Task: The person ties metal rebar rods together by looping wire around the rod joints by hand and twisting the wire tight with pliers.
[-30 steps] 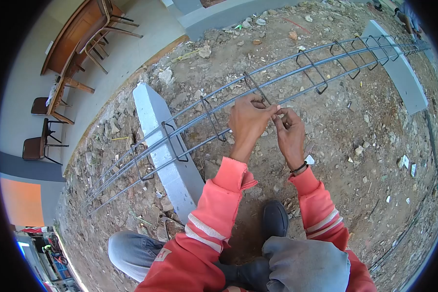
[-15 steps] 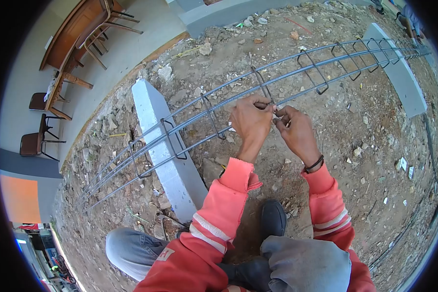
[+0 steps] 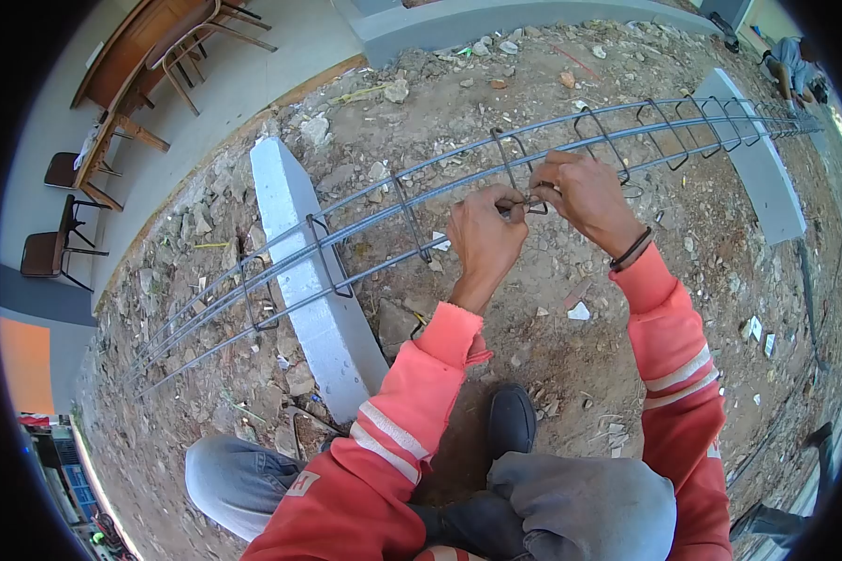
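Leaning over a long rebar cage (image 3: 444, 190), working at its near rod (image 3: 384, 268), right by a bent stirrup (image 3: 505, 157). Pinching thumb against curled fingers with the left hand (image 3: 485, 234); pinching likewise with the right hand (image 3: 585, 196), just beside it, fingertips close together. Cannot tell the exact thing gripped there, too small and partly covered. For the cage, support from a grey block (image 3: 332, 351) toward the left and a flat grey slab (image 3: 767, 192) toward the far right, above stony ground (image 3: 552, 365). Visible near the far end: another person (image 3: 791, 65), crouched low.
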A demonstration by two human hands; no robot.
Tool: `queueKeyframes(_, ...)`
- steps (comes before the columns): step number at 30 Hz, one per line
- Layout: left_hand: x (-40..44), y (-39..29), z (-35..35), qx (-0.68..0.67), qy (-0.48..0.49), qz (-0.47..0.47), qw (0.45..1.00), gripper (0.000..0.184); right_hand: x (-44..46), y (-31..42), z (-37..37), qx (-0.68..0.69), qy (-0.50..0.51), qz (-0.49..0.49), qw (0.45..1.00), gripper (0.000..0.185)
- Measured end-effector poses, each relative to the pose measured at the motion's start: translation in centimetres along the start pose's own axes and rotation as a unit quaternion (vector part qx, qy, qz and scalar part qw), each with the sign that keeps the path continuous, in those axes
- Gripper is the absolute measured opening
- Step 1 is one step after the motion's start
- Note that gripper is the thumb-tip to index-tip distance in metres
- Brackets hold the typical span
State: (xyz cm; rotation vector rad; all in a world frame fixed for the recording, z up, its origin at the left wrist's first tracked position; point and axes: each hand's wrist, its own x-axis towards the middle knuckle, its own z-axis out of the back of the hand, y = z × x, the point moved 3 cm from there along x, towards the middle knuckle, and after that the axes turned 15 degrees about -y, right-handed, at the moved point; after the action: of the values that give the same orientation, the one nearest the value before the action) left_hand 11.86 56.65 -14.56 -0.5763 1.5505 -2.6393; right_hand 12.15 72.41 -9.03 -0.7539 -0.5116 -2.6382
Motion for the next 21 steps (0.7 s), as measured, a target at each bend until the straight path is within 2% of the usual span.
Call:
queueKeyframes(3,-0.4,0.2,0.2,-0.010,0.005,-0.026,1.000,0.014,1.2,-0.1,-1.2,-0.013,0.044,-0.035,0.998,0.014)
queueKeyframes(5,-0.7,0.0,0.2,-0.003,-0.015,-0.081,0.997,0.019,1.9,-0.4,-2.2,-0.025,0.057,-0.033,0.997,0.015)
queueKeyframes(9,-0.9,0.1,-0.6,0.018,-0.035,-0.078,0.996,0.022,3.4,-0.9,-1.7,-0.039,0.091,0.007,0.995,0.015)
queueKeyframes(11,-0.8,0.2,-0.7,0.025,-0.035,-0.040,0.998,0.022,3.0,-1.6,-1.5,-0.011,0.061,0.094,0.994,0.014)
queueKeyframes(15,-0.8,0.1,-0.7,0.026,-0.026,-0.012,0.999,0.020,3.2,-1.2,1.3,-0.100,0.060,0.112,0.987,0.008)
queueKeyframes(17,-0.8,0.2,-0.7,0.015,-0.035,-0.034,0.999,0.019,3.3,-1.3,1.6,-0.163,0.029,0.131,0.977,0.009)
queueKeyframes(21,-0.8,0.5,-0.6,-0.006,-0.028,-0.037,0.999,0.018,2.7,-2.3,-1.3,-0.086,-0.029,0.107,0.990,0.013)
